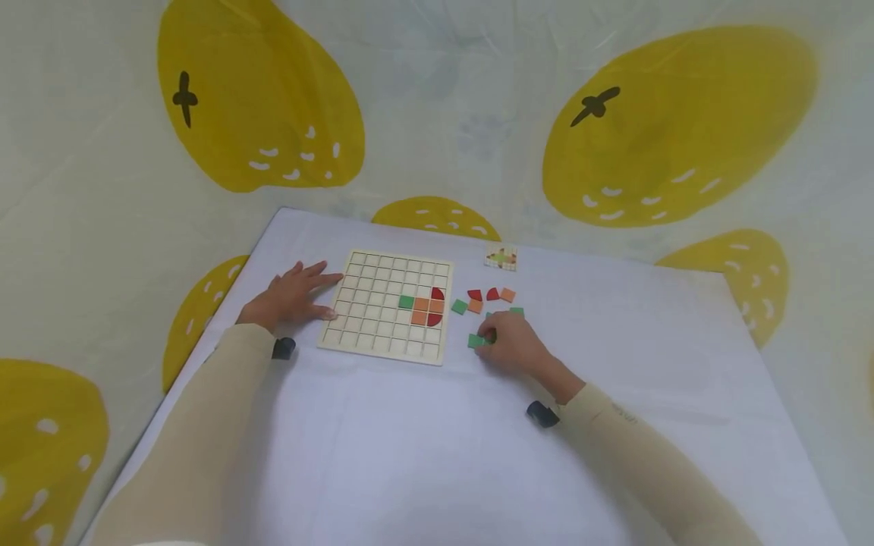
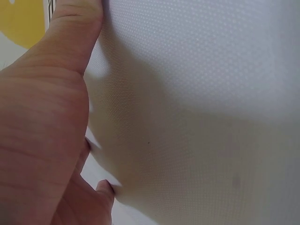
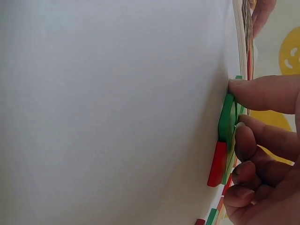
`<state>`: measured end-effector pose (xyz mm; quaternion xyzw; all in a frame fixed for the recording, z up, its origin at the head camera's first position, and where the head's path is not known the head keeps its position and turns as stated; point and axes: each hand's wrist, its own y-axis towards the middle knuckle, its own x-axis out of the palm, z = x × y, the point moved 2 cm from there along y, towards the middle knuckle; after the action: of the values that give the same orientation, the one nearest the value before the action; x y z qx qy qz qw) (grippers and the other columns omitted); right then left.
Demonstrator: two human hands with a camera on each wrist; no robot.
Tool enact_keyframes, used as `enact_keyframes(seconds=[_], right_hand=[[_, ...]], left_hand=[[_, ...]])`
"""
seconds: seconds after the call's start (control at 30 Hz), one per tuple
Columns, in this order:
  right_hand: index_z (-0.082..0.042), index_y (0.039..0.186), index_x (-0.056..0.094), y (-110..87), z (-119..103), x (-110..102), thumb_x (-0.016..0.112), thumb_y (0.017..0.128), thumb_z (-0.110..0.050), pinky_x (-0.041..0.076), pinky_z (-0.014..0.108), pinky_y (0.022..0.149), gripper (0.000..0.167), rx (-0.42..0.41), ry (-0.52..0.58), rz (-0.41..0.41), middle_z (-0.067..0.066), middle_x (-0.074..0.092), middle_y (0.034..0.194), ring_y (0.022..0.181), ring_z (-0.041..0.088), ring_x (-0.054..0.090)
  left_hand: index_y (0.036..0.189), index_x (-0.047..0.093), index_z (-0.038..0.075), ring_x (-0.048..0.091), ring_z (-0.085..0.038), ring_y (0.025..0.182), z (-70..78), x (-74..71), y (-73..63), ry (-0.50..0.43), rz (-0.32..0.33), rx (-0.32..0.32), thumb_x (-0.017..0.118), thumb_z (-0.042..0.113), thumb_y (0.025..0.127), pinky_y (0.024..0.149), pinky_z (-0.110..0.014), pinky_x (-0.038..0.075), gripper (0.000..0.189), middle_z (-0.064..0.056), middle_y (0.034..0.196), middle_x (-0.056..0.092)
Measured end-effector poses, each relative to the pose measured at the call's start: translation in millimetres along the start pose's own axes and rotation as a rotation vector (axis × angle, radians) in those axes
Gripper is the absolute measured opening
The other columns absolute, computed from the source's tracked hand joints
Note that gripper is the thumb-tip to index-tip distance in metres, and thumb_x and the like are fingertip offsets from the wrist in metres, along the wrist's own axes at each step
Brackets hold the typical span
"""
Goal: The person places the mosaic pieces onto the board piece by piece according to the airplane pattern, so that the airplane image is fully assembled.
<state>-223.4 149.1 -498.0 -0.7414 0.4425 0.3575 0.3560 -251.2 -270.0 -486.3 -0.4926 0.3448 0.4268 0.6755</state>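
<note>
A wooden grid board [image 1: 372, 334] lies on the white table, with green, orange and red tiles set towards its right side. My left hand [image 1: 292, 296] rests with spread, straight fingers, its fingertips and thumb touching the board's left edge. To the right of the board, my right hand [image 1: 515, 345] pinches a green tile [image 3: 227, 117] between thumb and fingers, low over the table. A red tile [image 3: 217, 164] lies close beside it in the right wrist view. Another green square tile [image 1: 475, 341] shows by the right fingertips in the head view.
Loose tiles lie between board and right hand, among them a green square [image 1: 459, 306], an orange square [image 1: 507, 295] and a red quarter-round piece [image 1: 474, 294]. A small pattern card [image 1: 501, 257] lies behind them. A curtain [image 1: 451, 98] with yellow fruit prints hangs behind the table.
</note>
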Motion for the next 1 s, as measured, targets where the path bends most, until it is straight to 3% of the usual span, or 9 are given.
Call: enact_keyframes(seconds=[0.3,0.73,1.0], right_hand=[[-0.011,0.110,0.080,-0.4,-3,0,0.082,0.088,-0.024,0.056,0.033,0.079,0.026,0.005,-0.003,0.006,0.002,0.070,0.092,0.087,0.020,0.059],[-0.012,0.111,0.080,3.9,-14,3,0.084,0.087,-0.027,0.054,0.029,0.075,0.029,-0.001,0.007,0.021,0.000,0.068,0.087,0.086,0.019,0.058],[-0.012,0.115,0.080,7.1,-24,3,0.085,0.087,-0.026,0.056,0.031,0.076,0.031,0.015,0.038,0.014,0.001,0.068,0.092,0.094,0.020,0.059]], left_hand=[[0.164,0.033,0.036,0.000,-0.049,0.162,1.9,-0.9,-0.1,-0.019,-0.005,-0.010,0.077,0.056,0.089,0.125,-0.077,0.005,0.089,-0.009,0.178,0.012],[0.163,0.032,0.038,-0.001,-0.047,0.163,-3.6,2.3,-0.3,-0.017,-0.003,-0.019,0.077,0.056,0.088,0.125,-0.077,0.004,0.089,-0.007,0.178,0.012],[0.163,0.033,0.039,-0.001,-0.047,0.163,-5.1,4.2,2.6,-0.016,0.002,-0.012,0.076,0.062,0.086,0.124,-0.078,0.004,0.091,-0.007,0.178,0.013]])
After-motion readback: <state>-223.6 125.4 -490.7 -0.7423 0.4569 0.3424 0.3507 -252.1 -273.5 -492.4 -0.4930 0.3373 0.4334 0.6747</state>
